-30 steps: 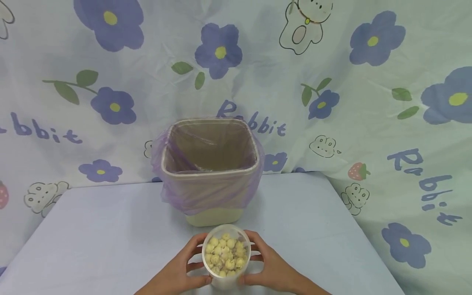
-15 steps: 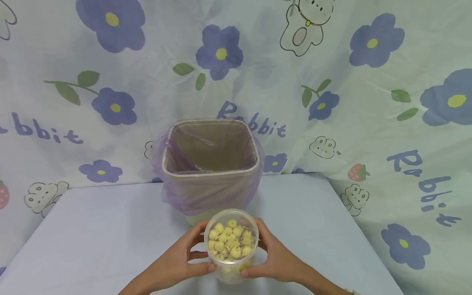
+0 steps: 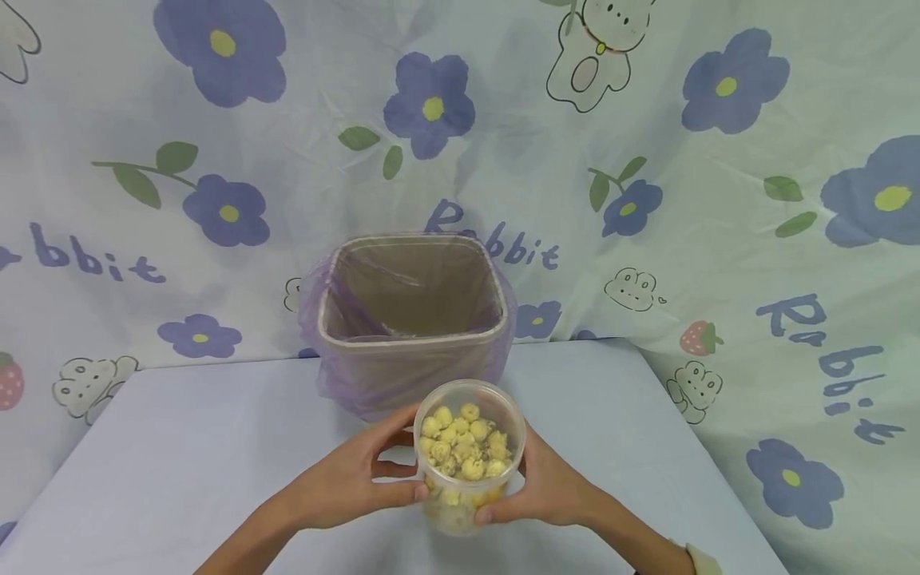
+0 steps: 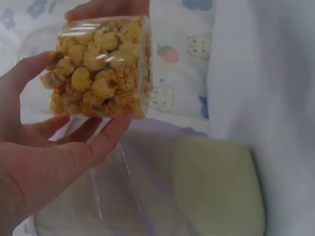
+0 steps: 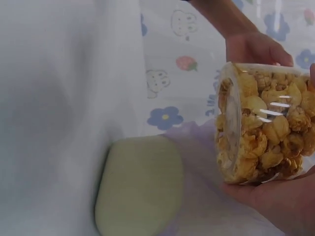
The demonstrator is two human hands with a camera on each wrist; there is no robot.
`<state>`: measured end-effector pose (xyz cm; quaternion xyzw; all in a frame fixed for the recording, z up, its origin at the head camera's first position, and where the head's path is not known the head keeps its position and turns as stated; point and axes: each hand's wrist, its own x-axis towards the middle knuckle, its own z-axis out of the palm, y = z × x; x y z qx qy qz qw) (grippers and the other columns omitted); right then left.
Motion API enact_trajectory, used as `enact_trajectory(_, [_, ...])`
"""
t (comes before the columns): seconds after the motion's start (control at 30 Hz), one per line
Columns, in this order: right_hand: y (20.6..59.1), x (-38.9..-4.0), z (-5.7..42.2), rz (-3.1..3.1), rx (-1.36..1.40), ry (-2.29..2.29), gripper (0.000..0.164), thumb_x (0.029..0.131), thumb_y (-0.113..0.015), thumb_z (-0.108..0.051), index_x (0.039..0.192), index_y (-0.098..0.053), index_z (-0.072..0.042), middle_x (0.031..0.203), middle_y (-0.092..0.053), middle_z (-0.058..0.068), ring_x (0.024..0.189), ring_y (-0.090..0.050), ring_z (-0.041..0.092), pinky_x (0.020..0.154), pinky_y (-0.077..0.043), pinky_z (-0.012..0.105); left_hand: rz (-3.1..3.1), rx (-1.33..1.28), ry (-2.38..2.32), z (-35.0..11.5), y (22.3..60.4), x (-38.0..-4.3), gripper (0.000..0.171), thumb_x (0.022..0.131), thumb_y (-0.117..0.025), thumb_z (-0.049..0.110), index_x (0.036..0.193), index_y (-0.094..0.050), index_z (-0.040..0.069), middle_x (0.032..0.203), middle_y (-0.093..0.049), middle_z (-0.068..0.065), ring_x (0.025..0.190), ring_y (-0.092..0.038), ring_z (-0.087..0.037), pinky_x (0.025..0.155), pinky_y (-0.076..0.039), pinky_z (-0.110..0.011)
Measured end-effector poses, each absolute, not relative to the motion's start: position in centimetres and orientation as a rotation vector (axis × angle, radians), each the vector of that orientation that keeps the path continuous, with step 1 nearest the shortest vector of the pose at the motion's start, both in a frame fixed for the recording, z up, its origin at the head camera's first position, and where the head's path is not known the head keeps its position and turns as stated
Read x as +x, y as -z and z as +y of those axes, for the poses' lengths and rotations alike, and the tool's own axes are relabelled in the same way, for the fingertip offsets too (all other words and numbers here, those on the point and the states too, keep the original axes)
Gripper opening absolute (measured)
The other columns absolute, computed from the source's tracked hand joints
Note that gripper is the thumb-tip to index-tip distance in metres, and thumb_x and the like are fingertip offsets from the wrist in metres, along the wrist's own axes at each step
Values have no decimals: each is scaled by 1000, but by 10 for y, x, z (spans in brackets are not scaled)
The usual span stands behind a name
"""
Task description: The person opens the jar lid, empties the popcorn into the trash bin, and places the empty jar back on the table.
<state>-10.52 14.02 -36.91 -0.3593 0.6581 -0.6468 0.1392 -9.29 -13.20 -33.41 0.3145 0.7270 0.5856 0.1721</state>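
A clear plastic jar (image 3: 460,515) of popcorn (image 3: 463,443) is held between both hands, its open top tilted toward the head camera. My left hand (image 3: 359,479) grips its left side, thumb at the front and fingers spread around the wall. On the other side my right hand (image 3: 549,487) grips it the same way. The wrist views show the jar (image 4: 101,69) raised off the table, with popcorn (image 5: 270,128) packed against its base. Just behind it stands a trash bin (image 3: 417,343) lined with a thin purple bag (image 3: 338,375).
The bin's open mouth faces up, its rim (image 3: 410,345) wrapped by the liner. A white cloth (image 3: 180,447) covers the table. Behind and to the right hangs a curtain (image 3: 719,200) printed with flowers and rabbits.
Both hands have lifted the jar up from the table, moving it slightly right and closer to the head camera. The bin has stayed in place.
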Motion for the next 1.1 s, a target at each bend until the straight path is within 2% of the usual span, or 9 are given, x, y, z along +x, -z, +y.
enact_trajectory(0.17, [365,-105,140,1880,-1013,1907,107,75,-88,-10,158,-21,-18,152,-34,13,137,-39,31,111,-35,35,2139,908,-1575,-134,328,-101,79,91,-76,19,156,-31,20,149,-41,-8,129,-48,-34,96,-50,-40])
enact_trajectory(0.3, [362,-105,138,1890,-1017,1910,107,76,-88,-12,158,-20,-18,153,-32,12,137,-39,31,111,-35,35,2199,1011,-1532,-136,322,-113,95,84,-82,23,159,-25,18,156,-34,-3,136,-41,-30,104,-41,-54])
enact_trajectory(0.4, [360,-105,137,1871,-1034,1907,106,76,-88,-14,158,-21,-17,152,-33,14,135,-41,32,110,-37,35,2107,1106,-1560,-134,317,-121,102,82,-85,29,160,-21,15,158,-31,-4,141,-36,-30,107,-34,-60])
enact_trajectory(0.53, [359,-105,135,1842,-1035,1878,105,78,-87,-16,159,-20,-15,152,-33,14,134,-42,31,110,-37,35,1948,1109,-1605,-127,311,-128,107,77,-87,37,160,-22,17,154,-37,-3,139,-38,-28,107,-34,-55])
enact_trajectory(0.8, [362,-106,136,1843,-1081,1891,103,79,-85,-12,158,-19,-7,152,-33,17,134,-42,30,110,-36,34,2017,1107,-1662,-114,309,-123,104,72,-90,22,157,-31,14,145,-49,-3,127,-50,-26,104,-43,-39])
enact_trajectory(0.97, [363,-107,136,1834,-1097,1920,100,80,-84,-14,156,-21,-3,147,-37,20,130,-47,30,108,-39,36,2107,1094,-1716,-110,313,-117,102,72,-90,19,156,-33,11,144,-50,-3,124,-52,-26,102,-45,-37])
enact_trajectory(1.1, [361,-108,133,1862,-1074,1949,98,79,-86,-18,155,-25,-4,144,-41,19,127,-50,30,105,-43,37,2160,1084,-1762,-106,314,-114,101,72,-90,15,155,-33,9,143,-51,-4,121,-54,-27,100,-46,-36])
